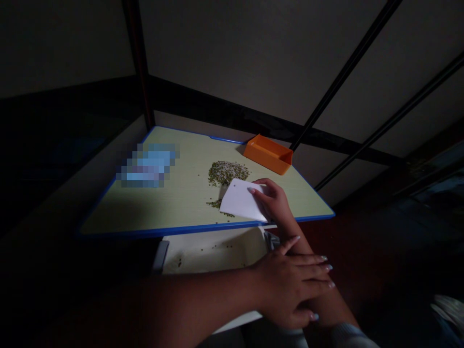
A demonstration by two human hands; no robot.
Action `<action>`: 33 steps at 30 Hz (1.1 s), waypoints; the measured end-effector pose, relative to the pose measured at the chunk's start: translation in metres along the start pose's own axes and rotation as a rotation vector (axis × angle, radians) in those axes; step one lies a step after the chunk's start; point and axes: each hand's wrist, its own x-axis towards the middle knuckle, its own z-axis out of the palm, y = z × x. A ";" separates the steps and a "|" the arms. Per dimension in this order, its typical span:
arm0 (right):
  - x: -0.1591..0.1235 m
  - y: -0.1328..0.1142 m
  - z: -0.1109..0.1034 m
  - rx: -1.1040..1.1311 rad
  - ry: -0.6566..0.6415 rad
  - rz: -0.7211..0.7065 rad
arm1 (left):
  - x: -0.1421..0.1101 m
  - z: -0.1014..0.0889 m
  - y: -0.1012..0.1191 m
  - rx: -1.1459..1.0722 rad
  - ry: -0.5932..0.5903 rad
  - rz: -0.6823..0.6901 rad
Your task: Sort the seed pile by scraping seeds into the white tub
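Pinched in my right hand (273, 195) is a white card (241, 200), held tilted over the tabletop. Just beyond the card lies a heap of small green beans mixed with pale grains (228, 171). A smaller scatter of green beans (213, 204) shows at the card's left edge; what lies beneath the card is hidden. My left hand (290, 282) crosses over my right arm, its fingers spread and resting on the forearm with nothing in them.
The pale table (174, 203) has a blue rim. Below its front edge an open white drawer (213, 249) holds a few loose beans. An orange bin (270, 153) stands at the back right. A blurred-out blue item (150, 162) lies at the left. Panelled wall behind.
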 end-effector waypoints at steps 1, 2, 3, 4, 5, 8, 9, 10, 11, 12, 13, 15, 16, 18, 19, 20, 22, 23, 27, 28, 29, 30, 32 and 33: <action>0.001 0.000 0.001 -0.002 -0.001 -0.001 | 0.000 0.000 0.000 0.001 0.002 0.000; 0.001 -0.001 0.002 -0.006 0.000 -0.004 | 0.000 0.000 0.000 0.003 0.005 0.000; 0.001 -0.001 0.003 -0.009 0.000 -0.009 | 0.000 0.000 -0.001 0.006 0.008 -0.001; 0.002 -0.001 0.004 -0.011 0.000 -0.015 | 0.000 0.000 -0.001 0.008 0.010 -0.002; 0.002 -0.001 0.005 -0.013 0.000 -0.019 | -0.001 0.000 -0.001 0.011 0.012 -0.003; 0.002 -0.003 0.008 -0.011 -0.017 -0.022 | -0.001 0.001 -0.002 0.022 0.009 0.002; 0.001 -0.004 0.009 -0.010 -0.021 -0.024 | -0.001 0.001 -0.002 0.028 0.005 0.005; 0.001 -0.005 0.011 -0.010 -0.026 -0.028 | 0.000 0.002 -0.002 0.032 0.000 0.006; 0.001 -0.006 0.012 -0.009 -0.031 -0.034 | 0.000 0.002 -0.002 0.033 -0.005 0.007; 0.001 -0.007 0.013 -0.006 -0.036 -0.041 | 0.000 0.002 -0.002 0.033 -0.009 0.006; 0.001 -0.008 0.015 0.001 -0.042 -0.047 | 0.000 0.003 -0.002 0.032 -0.013 0.004; 0.002 -0.008 0.018 0.025 -0.058 -0.060 | 0.000 0.003 -0.002 0.033 -0.015 -0.001; 0.002 -0.008 0.019 0.040 -0.064 -0.066 | 0.000 0.003 -0.002 0.035 -0.014 -0.004; 0.003 -0.008 0.020 0.065 -0.072 -0.073 | -0.001 0.003 -0.002 0.040 -0.009 -0.002; 0.004 -0.008 0.021 0.075 -0.074 -0.075 | -0.001 0.003 -0.002 0.041 -0.006 0.000; 0.004 -0.007 0.021 0.084 -0.076 -0.076 | -0.001 0.004 -0.002 0.041 -0.005 0.002; 0.004 -0.007 0.021 0.097 -0.083 -0.083 | -0.001 0.004 -0.002 0.039 -0.006 0.002; 0.004 -0.008 0.021 0.102 -0.088 -0.090 | -0.001 0.004 -0.002 0.039 -0.007 0.001; 0.004 -0.007 0.021 0.122 -0.108 -0.100 | 0.000 0.005 -0.002 0.040 -0.010 -0.003; 0.004 -0.007 0.021 0.128 -0.109 -0.097 | 0.000 0.005 -0.003 0.040 -0.013 -0.001; 0.004 -0.007 0.021 0.134 -0.109 -0.094 | 0.000 0.005 -0.003 0.038 -0.016 0.001; 0.004 -0.006 0.021 0.140 -0.110 -0.092 | 0.000 0.005 -0.003 0.038 -0.018 0.000; 0.004 -0.005 0.021 0.150 -0.113 -0.089 | 0.000 0.005 -0.002 0.038 -0.019 -0.003; 0.004 -0.005 0.021 0.156 -0.115 -0.087 | 0.000 0.005 -0.002 0.040 -0.019 -0.005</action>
